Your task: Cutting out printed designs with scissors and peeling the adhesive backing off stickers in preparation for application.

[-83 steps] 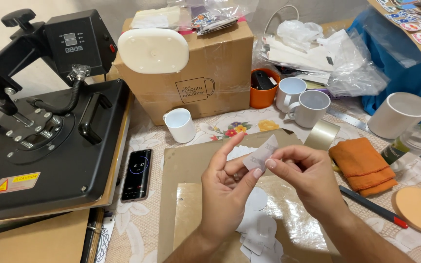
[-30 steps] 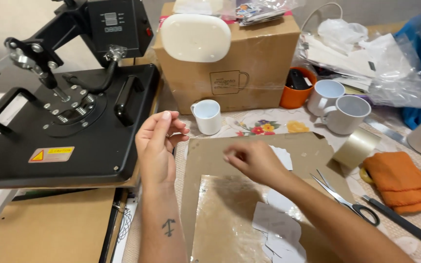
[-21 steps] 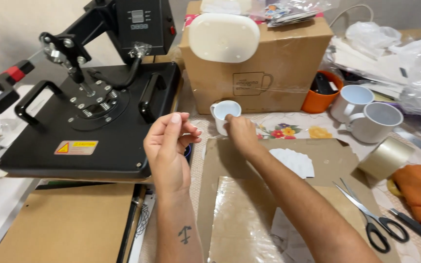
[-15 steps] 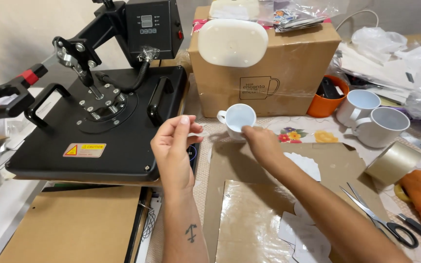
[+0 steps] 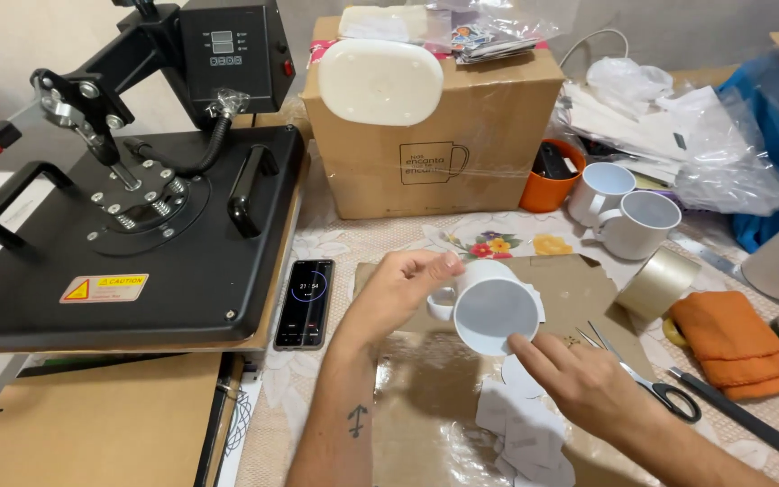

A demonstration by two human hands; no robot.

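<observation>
Floral-clothed table (image 5: 344, 239) bears press (image 5: 128, 225), box (image 5: 435, 135), phone (image 5: 305, 303).

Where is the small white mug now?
In the head view, the small white mug is at centre, held by both hands above the brown cardboard sheet, right of the phone.

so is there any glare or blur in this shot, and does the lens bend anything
Head view: sharp overall, soft even light, faint shadows only. Glare sits on the clear film below the white mug, which the left hand holds and the right hand touches. The wide lens bows the heat press and the cardboard box toward the edges.
</observation>
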